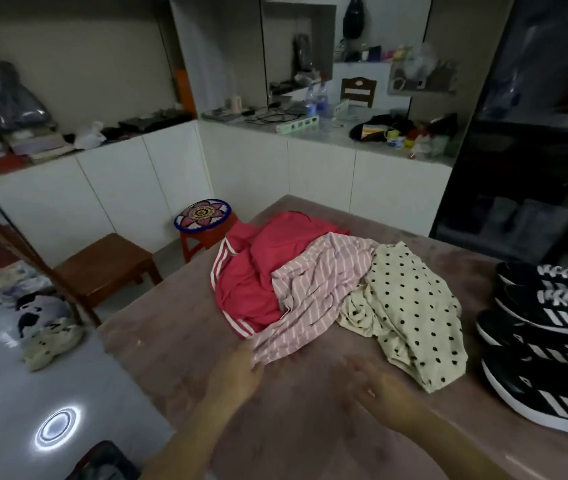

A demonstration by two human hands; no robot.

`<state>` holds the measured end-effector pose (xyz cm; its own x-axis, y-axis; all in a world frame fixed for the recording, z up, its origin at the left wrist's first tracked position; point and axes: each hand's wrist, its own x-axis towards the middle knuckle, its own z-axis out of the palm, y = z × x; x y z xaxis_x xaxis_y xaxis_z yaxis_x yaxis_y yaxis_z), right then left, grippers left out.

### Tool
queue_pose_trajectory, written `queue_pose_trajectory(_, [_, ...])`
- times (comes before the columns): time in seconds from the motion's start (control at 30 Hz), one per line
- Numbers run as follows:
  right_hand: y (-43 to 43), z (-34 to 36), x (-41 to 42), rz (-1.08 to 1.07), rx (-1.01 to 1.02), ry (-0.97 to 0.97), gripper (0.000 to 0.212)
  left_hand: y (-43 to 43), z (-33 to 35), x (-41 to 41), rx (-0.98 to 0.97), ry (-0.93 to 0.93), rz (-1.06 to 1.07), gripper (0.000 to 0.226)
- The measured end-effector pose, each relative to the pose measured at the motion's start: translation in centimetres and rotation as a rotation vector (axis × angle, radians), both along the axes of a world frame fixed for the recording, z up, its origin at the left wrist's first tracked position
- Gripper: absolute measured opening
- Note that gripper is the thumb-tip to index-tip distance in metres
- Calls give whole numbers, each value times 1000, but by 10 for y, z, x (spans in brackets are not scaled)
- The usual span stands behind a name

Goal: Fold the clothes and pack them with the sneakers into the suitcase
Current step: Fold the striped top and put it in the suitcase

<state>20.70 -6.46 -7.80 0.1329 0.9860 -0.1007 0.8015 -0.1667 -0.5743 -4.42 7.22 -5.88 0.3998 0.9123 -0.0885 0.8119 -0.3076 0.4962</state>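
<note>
Three crumpled garments lie in a heap on the pink bed cover (171, 334): a red piece with white side stripes (251, 271), a pink striped piece (313, 292) and a cream polka-dot piece (410, 306). My left hand (237, 372) touches the near hem of the pink striped piece; whether it grips the cloth is unclear. My right hand (376, 386) hovers blurred over the cover, fingers apart, just short of the polka-dot piece. Two pairs of black sneakers with white stripes (549, 341) stand at the right edge. A dark case corner (106, 462) shows at the bottom left.
A brown wooden stool (102, 265) and a red stool with a patterned cushion (203, 216) stand beyond the bed. Shoes (50, 337) lie on the shiny floor at left. White cabinets with cluttered tops (310, 129) line the back; a dark wardrobe (525, 150) stands at right.
</note>
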Motion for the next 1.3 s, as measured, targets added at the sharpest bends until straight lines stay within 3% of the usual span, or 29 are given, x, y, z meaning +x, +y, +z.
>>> queue_pose_trajectory(0.1, [52,-4,11,75,15,-60,71,27,-19,14,2,198,105,48])
queue_pose_trajectory(0.3, [157,7,-3,102,118,-117,28,52,-56,15,-97,261,315,34])
queue_pose_trajectory(0.4, [198,-3,-15,219,135,-246,44,56,-67,19,-114,267,307,36])
queue_pose_trajectory(0.47, [217,-10,-16,353,108,-470,50,54,-71,20,-132,251,290,38])
queue_pose_trajectory(0.53, [229,-6,-12,460,177,-764,34,52,-71,17,-102,233,276,38])
queue_pose_trajectory(0.6, [232,2,-2,502,306,-851,14,50,-64,13,-5,196,279,33])
queue_pose_trajectory(0.7, [222,23,26,481,423,-899,26,54,-41,7,116,-7,286,22])
queue_pose_trajectory(0.8, [198,61,59,371,545,-857,13,60,-2,7,159,-162,278,29])
queue_pose_trajectory(0.93, [146,120,88,226,621,-695,25,70,62,23,225,-327,199,19])
queue_pose_trajectory(1.0, [116,149,94,22,621,-597,23,72,88,31,237,-384,124,16])
queue_pose_trajectory(1.1, [62,179,100,-217,604,-461,17,58,120,41,267,-383,-35,8])
queue_pose_trajectory(1.2, [-5,180,103,-289,681,-480,19,19,134,48,317,-300,-247,12])
queue_pose_trajectory(1.3, [-80,155,104,-334,580,-446,33,-29,121,51,305,-227,-478,17])
